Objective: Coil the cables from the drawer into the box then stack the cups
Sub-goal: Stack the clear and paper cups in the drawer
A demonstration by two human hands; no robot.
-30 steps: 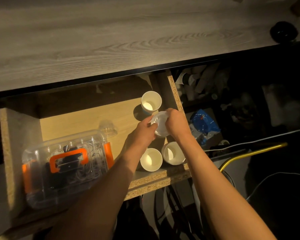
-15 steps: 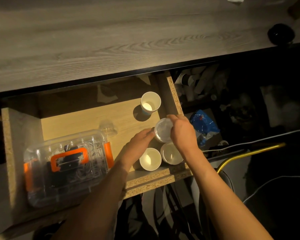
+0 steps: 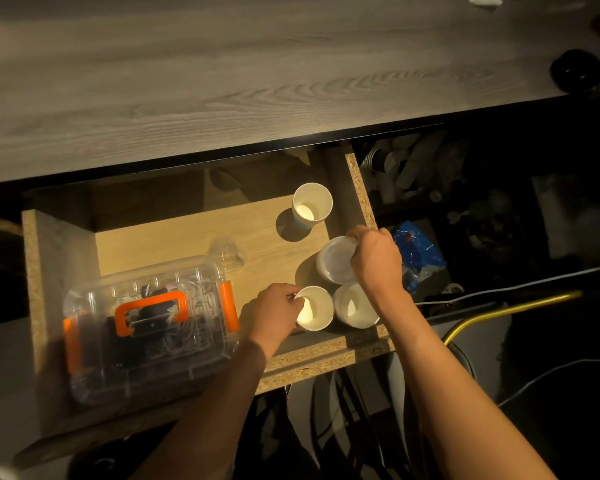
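Note:
Several white paper cups stand in the open wooden drawer [image 3: 59, 258]. My right hand [image 3: 376, 261] grips an upside-down cup [image 3: 333, 259] near the drawer's right side, its base facing up. My left hand [image 3: 272, 315] pinches the rim of an upright cup [image 3: 316, 308] at the drawer's front. Another upright cup [image 3: 355, 306] stands just right of it, partly under my right wrist. A further cup [image 3: 311, 206] stands alone at the back right. The clear plastic box with an orange handle [image 3: 146, 323] sits lid-closed at the drawer's left, cables coiled inside.
A small clear plastic dome cup [image 3: 227, 252] lies behind the box. A grey wooden desktop [image 3: 257, 71] overhangs the drawer. Right of the drawer are a blue bag [image 3: 418, 254], a yellow tube [image 3: 513, 304], cables and dark clutter.
My right hand has lowered the upside-down cup toward the drawer floor. My left hand let go of it and moved down to pinch the front upright cup's rim.

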